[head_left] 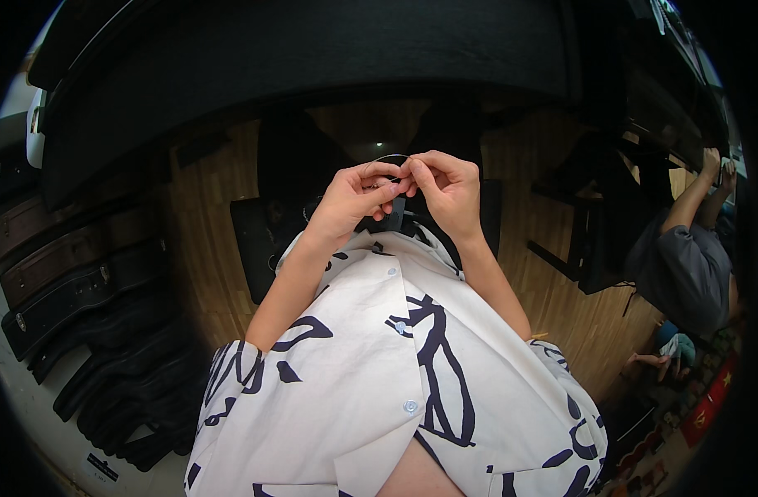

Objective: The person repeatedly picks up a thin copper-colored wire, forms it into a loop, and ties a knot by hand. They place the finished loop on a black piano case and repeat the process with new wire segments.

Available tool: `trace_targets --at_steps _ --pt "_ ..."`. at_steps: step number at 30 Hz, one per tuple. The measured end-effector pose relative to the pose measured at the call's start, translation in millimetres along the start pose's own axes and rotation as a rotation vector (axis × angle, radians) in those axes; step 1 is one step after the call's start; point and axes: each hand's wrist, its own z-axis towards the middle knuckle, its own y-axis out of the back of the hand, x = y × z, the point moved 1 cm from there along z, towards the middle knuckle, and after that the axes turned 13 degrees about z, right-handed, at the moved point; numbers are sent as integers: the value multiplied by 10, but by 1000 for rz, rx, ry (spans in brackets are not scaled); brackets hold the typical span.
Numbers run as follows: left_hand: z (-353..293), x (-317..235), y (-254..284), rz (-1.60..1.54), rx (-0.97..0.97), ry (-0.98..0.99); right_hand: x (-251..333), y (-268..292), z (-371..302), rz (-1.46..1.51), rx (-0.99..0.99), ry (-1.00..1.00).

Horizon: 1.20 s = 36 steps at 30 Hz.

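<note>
In front of my chest, my left hand (351,204) and my right hand (447,189) meet with their fingertips almost touching. Between them a thin, shiny strand (387,156) arches up in a small curve; whether it is wire or string I cannot tell. My right thumb and forefinger pinch one end. The left fingers are curled closed around the other part of it, and their tips partly hide where it runs. Both hands are held in the air above my lap, short of the dark table (354,58).
Dark instrument cases (60,286) stand in a row on the left. Wooden floor (217,265) shows below. At the right are a black stool or stand (573,244) and another person in grey (685,265), with arms raised toward a dark surface. A red flag (710,402) is lower right.
</note>
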Motion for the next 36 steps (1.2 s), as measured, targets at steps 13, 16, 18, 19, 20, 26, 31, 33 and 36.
trace_targets --at_steps 13,16,18,19,20,26,31,33,36 --pt "50 14 66 153 271 91 45 2 -14 14 -31 99" --pt "45 -26 81 185 344 85 45 11 -22 12 -37 112" --pt "42 -56 80 205 332 57 47 21 -20 5 -56 121" --pt "41 -79 74 212 298 33 45 40 -17 1 -40 120" --pt "43 -93 68 219 263 9 38 67 -15 -4 -25 120" --pt "65 -99 18 201 -46 -138 41 64 1 61 -5 79" --pt "51 -105 12 229 -160 -219 40 22 21 190 -30 12" --pt "40 -102 23 187 -165 -229 9 12 25 208 -47 13" --pt "20 -103 77 74 -97 -227 -8 -28 16 212 -43 15"
